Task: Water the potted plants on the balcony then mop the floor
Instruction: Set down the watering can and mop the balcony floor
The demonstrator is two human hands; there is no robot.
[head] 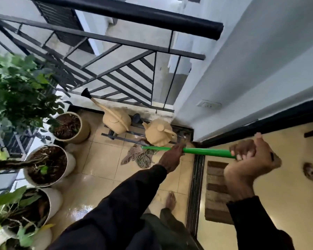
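Note:
Both hands hold a mop by its green handle point(206, 152). My left hand point(171, 156) grips the handle near its middle, and my right hand point(249, 156) grips its near end. The stringy mop head point(139, 156) lies on the wet yellow tiled floor point(101, 165) near the far corner. Two tan watering cans point(117, 120) point(158, 132) stand on a low black rack by the railing. Three white pots with plants line the left side: a far pot point(70, 127), a middle pot point(47, 165) and a near pot point(34, 208).
A black metal railing point(116, 56) closes the balcony ahead and on the left. A white wall point(242, 78) with a socket stands on the right. A sliding door track point(195, 192) and a striped doormat point(217, 192) lie to the right. My bare foot point(170, 200) stands on the tiles.

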